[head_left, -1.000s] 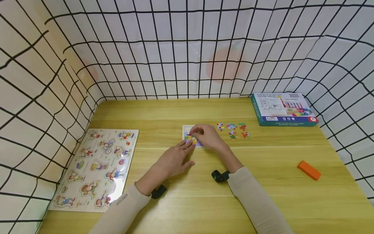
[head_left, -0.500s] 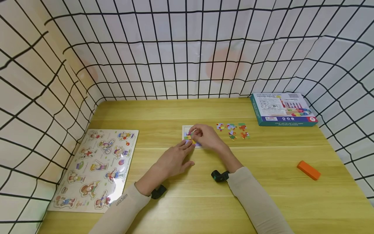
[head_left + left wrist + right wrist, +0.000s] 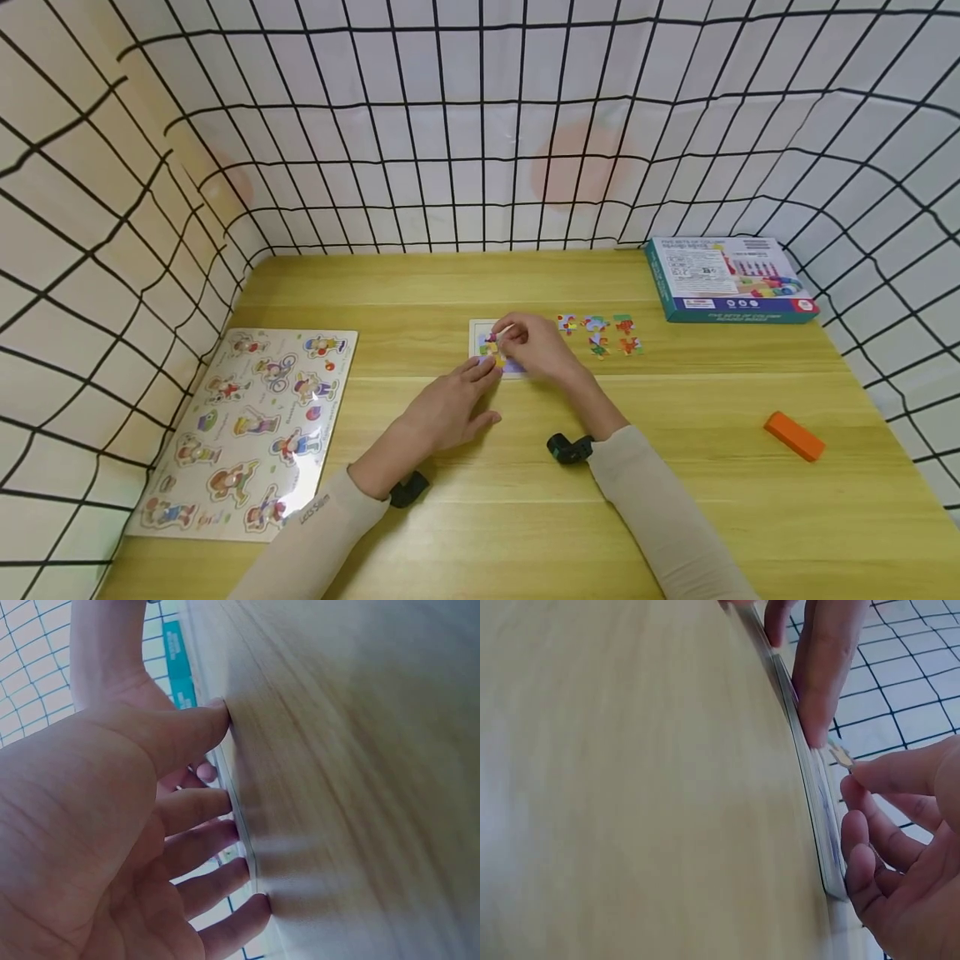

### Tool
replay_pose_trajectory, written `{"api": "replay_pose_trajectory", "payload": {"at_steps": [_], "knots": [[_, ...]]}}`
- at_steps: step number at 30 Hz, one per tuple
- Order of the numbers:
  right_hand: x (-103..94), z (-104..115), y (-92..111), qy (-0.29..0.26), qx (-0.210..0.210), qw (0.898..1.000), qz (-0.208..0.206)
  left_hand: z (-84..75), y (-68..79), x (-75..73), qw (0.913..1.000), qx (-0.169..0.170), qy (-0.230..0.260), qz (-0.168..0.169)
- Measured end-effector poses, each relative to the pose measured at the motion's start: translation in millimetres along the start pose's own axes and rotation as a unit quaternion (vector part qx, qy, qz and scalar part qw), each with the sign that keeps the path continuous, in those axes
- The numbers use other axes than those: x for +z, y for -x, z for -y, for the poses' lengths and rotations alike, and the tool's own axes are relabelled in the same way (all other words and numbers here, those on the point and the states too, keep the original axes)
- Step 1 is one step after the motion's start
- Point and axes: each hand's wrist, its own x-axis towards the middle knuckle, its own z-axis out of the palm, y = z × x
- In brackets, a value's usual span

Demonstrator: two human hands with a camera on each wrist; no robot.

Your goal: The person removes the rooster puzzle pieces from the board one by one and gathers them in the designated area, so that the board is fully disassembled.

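Note:
A small puzzle tray [image 3: 476,331] with a pale border lies mid-table, partly filled with colourful jigsaw pieces. My left hand [image 3: 448,408] rests with extended fingers on its near left edge; in the left wrist view those fingertips [image 3: 236,834] line up along the tray's rim. Over the tray's right side, my right hand [image 3: 538,348] pinches a jigsaw piece [image 3: 841,755] between thumb and fingers, the piece tilted just above the tray. Much of the tray's right half is hidden by this hand. Several loose jigsaw pieces [image 3: 596,324] lie to its right.
A large board with cartoon children [image 3: 255,422] lies at the left. At the back right is a teal and white box [image 3: 731,279], and an orange block [image 3: 794,436] lies nearer on the right. Black wire mesh [image 3: 480,158] over white sheeting encloses the table's back and sides.
The right hand has shifted slightly over the tray, and the pinched jigsaw piece has changed its tilt. The left hand stays in place on the tray.

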Motion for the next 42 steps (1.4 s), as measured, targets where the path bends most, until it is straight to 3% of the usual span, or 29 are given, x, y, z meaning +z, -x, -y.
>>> {"api": "replay_pose_trajectory", "payload": {"at_steps": [9,16,22,42], "knots": [[-21.4,-9,5,0.004,-0.013,1.0,-0.022,0.6,-0.9,-2.4,0.9999,-0.008,0.01,0.009],[-50.4,-21,14,0.025,0.003,0.998,-0.058,1.4,-5.0,-5.1,0.9998,-0.01,0.009,0.014],[-68.7,-32,24,0.013,0.015,0.998,-0.061,0.7,-5.6,-6.3,0.9997,-0.012,0.012,0.015],[-80.6,-52,37,0.059,0.039,0.996,-0.059,-3.4,-4.9,-6.7,0.9998,-0.003,0.018,0.005]]}}
